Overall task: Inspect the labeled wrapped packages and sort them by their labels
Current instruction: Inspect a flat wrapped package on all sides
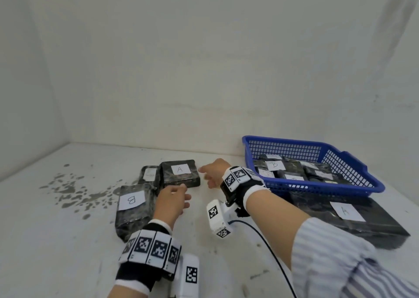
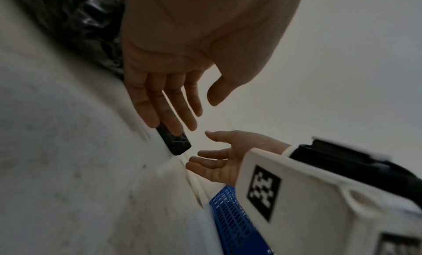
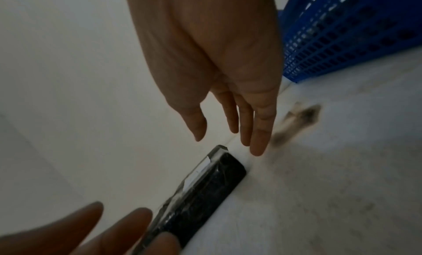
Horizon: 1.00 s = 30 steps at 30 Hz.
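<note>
Nearest the camera, the left hand [image 1: 170,200] reaches forward over the white table [image 1: 68,241] with its fingers straight and slightly spread, holding nothing; in the left wrist view its fingertips [image 2: 151,120] sit just at the near edge of a black wrapped package. Just left of that hand lies a long package marked B [image 1: 132,207], its white label facing up. To the right, close to the striped sleeve [image 1: 340,259], a large flat package marked A [image 1: 353,218] rests on the table in front of the blue basket [image 1: 371,185]. A little further on, the right hand [image 1: 213,173] hangs with loose, straight fingers and an open palm, gripping nothing, just beside the right edge of the square package marked A [image 1: 180,172]. That package lies flat between the two hands, label up; whether either hand actually touches it cannot be told. Behind its left side sits a smaller package [image 1: 148,175] whose label is unreadable. Further right, the basket holds several more wrapped packages, one of them labelled B [image 1: 275,165]. Dark stains [image 1: 74,191] speckle the table at far left.
</note>
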Motion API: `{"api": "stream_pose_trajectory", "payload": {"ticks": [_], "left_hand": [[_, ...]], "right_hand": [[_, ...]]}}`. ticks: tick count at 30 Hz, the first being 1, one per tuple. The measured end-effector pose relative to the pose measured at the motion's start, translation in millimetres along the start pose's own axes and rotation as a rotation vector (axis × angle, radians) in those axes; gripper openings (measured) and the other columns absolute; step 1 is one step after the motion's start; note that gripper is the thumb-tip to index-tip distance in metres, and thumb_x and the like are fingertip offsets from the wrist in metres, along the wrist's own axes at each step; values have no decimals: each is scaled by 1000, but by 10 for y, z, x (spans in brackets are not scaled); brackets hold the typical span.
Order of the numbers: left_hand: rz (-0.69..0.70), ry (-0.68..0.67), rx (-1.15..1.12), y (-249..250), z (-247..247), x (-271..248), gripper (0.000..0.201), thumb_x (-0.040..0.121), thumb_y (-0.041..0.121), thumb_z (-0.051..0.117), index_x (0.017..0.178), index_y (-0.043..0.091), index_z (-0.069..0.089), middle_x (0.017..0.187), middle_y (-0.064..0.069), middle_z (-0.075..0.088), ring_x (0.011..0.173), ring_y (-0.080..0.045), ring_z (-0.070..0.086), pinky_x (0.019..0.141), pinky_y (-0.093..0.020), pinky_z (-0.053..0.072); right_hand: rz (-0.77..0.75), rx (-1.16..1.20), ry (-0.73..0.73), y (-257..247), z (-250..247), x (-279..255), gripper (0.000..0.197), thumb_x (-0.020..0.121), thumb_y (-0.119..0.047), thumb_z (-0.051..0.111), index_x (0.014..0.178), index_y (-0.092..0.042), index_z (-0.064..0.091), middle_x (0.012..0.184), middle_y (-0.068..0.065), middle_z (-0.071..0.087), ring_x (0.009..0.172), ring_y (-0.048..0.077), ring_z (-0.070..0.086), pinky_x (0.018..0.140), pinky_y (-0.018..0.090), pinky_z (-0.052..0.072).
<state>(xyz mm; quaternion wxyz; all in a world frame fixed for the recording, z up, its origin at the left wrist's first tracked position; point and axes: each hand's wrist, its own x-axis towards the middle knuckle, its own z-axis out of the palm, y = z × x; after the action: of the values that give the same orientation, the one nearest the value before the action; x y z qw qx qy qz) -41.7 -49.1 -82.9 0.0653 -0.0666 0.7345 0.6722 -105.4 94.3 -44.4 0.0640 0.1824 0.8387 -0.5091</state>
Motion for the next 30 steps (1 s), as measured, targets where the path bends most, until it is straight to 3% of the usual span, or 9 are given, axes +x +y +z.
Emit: {"api": "stream_pose_trajectory", "payload": {"ticks": [2,5,8,11,14,18,22,26,30], "left_hand": [[-37,-5,-5,-37,-10,19,22,101,27,48,109,10,57,95,-6,67,75,-17,60,62,-27,43],[-62,-9,-23,-57,-31,51,13,100,22,48,92,16,56,90,-7,63,70,-17,52,61,-27,41],[-72,-16,6,-69,-41,80,23,100,21,48,77,19,53,89,-10,63,76,-22,53,71,-30,44],[-96,-37,49,-102,-44,110,25,100,25,49,76,16,53,96,-12,66,94,-28,60,95,-36,48],[-110,-50,60,-121,-39,138,25,99,28,50,78,15,54,102,-13,69,103,-30,62,100,-42,47],[-115,-46,104,-132,-42,167,29,99,29,49,74,15,52,105,-13,68,101,-29,61,101,-42,47],[-136,-71,161,-89,-54,159,31,100,27,46,73,13,52,104,-12,68,92,-28,58,97,-39,48],[-90,-101,153,143,-39,-16,40,104,36,35,112,2,54,109,-11,66,90,-26,59,84,-35,48],[79,-164,-117,413,46,-330,62,99,56,27,138,10,38,123,-11,63,99,-26,65,83,-40,54]], "right_hand": [[-14,-60,12,12,100,63,51,95,-36,66,120,7,58,108,19,67,89,32,70,93,43,57],[-37,-187,-9,25,240,140,56,95,-44,64,121,5,58,107,19,67,105,35,70,98,44,54],[-49,-269,-4,-4,323,199,48,93,-41,68,118,0,59,112,17,66,94,26,60,90,35,52],[5,-186,5,-9,340,290,52,87,-34,76,121,1,60,86,9,60,89,26,58,97,39,54],[77,-98,-24,9,312,340,43,81,-31,81,108,-2,63,74,10,58,77,28,60,94,43,57],[112,169,-79,57,233,379,16,81,-16,80,85,-9,66,88,10,63,75,21,60,84,34,58],[68,422,-117,45,52,268,10,88,1,69,95,-5,65,104,16,70,94,26,67,78,37,59],[-56,535,-133,-42,-335,-118,4,92,2,63,94,-1,62,93,14,68,85,22,66,69,30,59],[-237,615,-127,-58,-802,-715,6,93,1,61,98,1,62,103,15,64,86,18,63,70,30,61]]}}
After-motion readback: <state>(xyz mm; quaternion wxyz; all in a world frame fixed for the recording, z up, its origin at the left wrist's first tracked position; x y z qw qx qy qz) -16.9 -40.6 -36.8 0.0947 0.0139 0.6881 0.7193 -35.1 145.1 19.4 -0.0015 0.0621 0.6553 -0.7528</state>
